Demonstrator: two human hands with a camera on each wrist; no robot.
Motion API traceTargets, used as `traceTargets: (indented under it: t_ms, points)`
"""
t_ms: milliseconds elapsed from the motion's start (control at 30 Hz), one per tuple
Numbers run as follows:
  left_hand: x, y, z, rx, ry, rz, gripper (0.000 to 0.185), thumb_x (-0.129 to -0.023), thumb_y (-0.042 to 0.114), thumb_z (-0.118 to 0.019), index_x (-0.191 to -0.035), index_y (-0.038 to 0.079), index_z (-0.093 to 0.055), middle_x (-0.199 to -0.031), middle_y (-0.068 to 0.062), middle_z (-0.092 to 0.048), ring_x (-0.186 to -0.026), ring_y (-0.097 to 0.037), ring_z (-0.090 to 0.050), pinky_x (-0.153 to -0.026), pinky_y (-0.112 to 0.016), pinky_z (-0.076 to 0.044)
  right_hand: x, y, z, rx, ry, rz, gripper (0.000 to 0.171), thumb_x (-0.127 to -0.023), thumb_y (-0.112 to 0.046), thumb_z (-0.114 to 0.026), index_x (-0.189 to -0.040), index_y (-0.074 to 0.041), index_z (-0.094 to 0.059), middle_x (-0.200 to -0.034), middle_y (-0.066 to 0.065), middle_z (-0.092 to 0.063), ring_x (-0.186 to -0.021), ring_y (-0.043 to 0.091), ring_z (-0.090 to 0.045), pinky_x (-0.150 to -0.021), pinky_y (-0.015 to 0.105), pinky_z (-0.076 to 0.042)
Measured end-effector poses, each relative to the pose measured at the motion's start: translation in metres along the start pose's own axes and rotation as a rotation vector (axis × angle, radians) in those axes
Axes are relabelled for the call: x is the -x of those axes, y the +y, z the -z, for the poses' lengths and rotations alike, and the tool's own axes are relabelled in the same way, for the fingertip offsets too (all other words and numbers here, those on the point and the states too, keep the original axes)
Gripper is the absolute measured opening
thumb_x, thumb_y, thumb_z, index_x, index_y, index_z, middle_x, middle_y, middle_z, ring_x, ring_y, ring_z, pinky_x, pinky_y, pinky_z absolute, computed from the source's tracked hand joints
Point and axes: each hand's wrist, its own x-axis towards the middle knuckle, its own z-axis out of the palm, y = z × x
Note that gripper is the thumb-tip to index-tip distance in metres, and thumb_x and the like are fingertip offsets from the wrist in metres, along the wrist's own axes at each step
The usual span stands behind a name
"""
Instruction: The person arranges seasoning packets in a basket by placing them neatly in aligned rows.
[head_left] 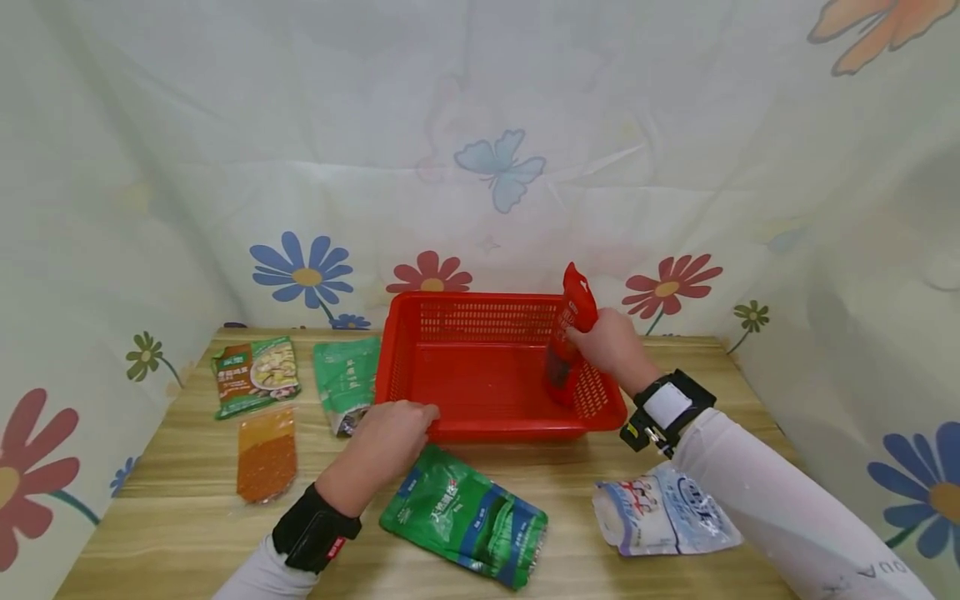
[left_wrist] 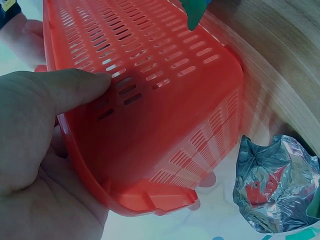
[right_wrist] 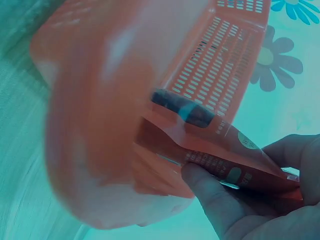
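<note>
A red plastic basket point(head_left: 480, 379) with slotted sides stands at the back of the table. My left hand point(head_left: 395, 437) grips its front left rim; in the left wrist view the thumb point(left_wrist: 82, 90) lies on the outer wall. With my right hand point(head_left: 615, 346) I hold a red food pouch point(head_left: 568, 342) upright inside the basket's right end. The right wrist view shows the pouch point(right_wrist: 215, 155) pinched between thumb and fingers, its lower part within the basket. A green pouch point(head_left: 465, 517) lies flat just in front of the basket, near my left hand.
Left of the basket lie a light green pouch point(head_left: 347, 379), a green and brown food packet point(head_left: 257, 377) and a clear bag of orange-brown contents point(head_left: 267, 457). A white and blue pouch point(head_left: 663, 512) lies below my right forearm. A flowered curtain point(head_left: 480, 167) closes off the back and sides.
</note>
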Motion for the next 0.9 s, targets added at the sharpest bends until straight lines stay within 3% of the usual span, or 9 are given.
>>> traceTargets:
  t_ms: [300, 900]
  points:
    - [0.002, -0.001, -0.002, 0.002, 0.038, -0.022, 0.008, -0.089, 0.011, -0.078, -0.093, 0.013, -0.07, -0.079, -0.002, -0.073, -0.069, -0.019, -0.067, -0.061, -0.034, -0.056, 0.004, 0.002, -0.011, -0.006, 0.012, 0.061, 0.039, -0.103, -0.03, -0.061, -0.131, -0.004, -0.056, -0.116, 0.018, -0.072, -0.088, 0.031, -0.071, -0.081, 0.04, -0.063]
    - [0.001, -0.001, -0.001, 0.009, 0.029, -0.006, 0.012, -0.087, 0.013, -0.081, -0.094, 0.013, -0.071, -0.081, -0.002, -0.073, -0.069, -0.018, -0.066, -0.064, -0.036, -0.058, 0.01, 0.002, -0.012, -0.01, -0.01, 0.068, 0.037, -0.103, -0.028, -0.059, -0.132, -0.005, -0.052, -0.118, 0.016, -0.071, -0.09, 0.031, -0.071, -0.087, 0.044, -0.062]
